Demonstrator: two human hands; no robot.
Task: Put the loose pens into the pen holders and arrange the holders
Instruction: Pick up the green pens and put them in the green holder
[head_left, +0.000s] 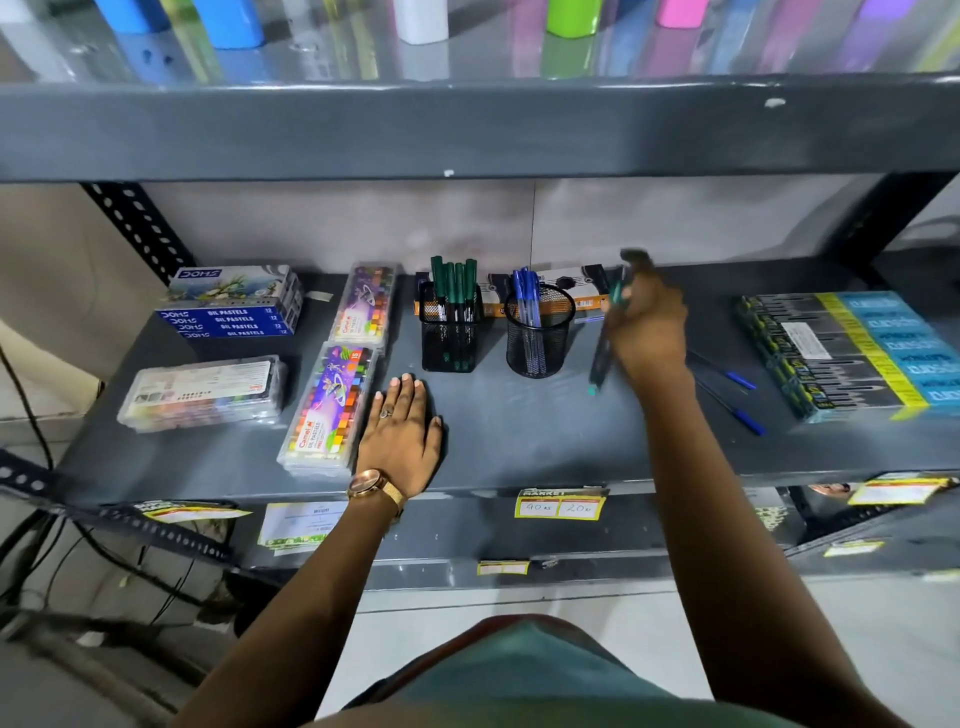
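Observation:
Two black mesh pen holders stand on the grey shelf (519, 431). The square holder (449, 338) has several green pens in it. The round holder (539, 338) to its right has several blue pens. My right hand (649, 327) is right of the round holder, closed around a green pen (602, 353) that points down and is blurred. Two blue loose pens (727, 376) (743, 415) lie on the shelf right of that hand. My left hand (402, 431) rests flat on the shelf in front of the square holder, fingers apart, holding nothing.
Oil pastel boxes (231, 301) and clear crayon cases (330, 410) (202, 392) fill the shelf's left side. A flat pack of pencils (847, 353) lies at the right. A flat box (561, 291) lies behind the holders. An upper shelf edge (467, 130) overhangs.

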